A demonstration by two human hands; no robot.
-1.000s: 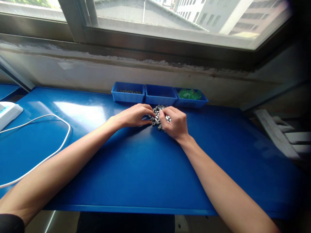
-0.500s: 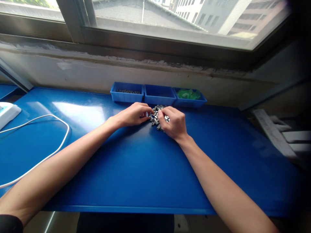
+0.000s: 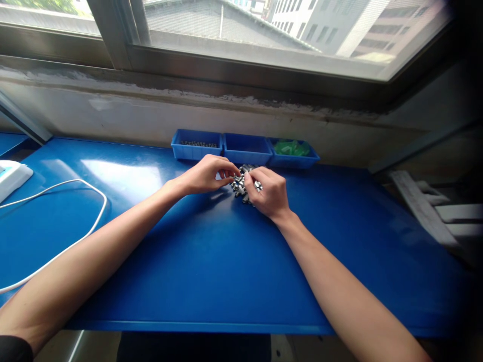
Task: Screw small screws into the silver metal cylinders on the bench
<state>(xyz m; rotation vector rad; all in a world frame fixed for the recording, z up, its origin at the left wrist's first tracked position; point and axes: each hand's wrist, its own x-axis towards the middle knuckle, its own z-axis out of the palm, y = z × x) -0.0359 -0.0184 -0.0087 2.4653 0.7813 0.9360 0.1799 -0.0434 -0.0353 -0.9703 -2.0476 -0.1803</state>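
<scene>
A pile of small metal and black pieces (image 3: pixel 238 188) lies on the blue table between my two hands; their exact kind is too small to tell. My left hand (image 3: pixel 211 174) reaches over the pile's left side, thumb and fingertips drawn together in a pinch. Whatever sits between those fingertips is too small to make out. On the pile's right side, my right hand (image 3: pixel 268 192) is closed, thumb against bent forefinger. Its fingers hide what they hold and cover part of the pile.
Behind the pile stand three blue bins: the left bin (image 3: pixel 196 153) with small metal parts, the middle bin (image 3: pixel 247 157), and the right bin (image 3: pixel 294 161) with green material. A white cable (image 3: pixel 98 218) curves over the table (image 3: pixel 211 281) at left, near a white device (image 3: pixel 14 177).
My left hand has risen slightly, and its fingertips have moved a little right over the pile, closer to the right hand. The right hand has barely moved.
</scene>
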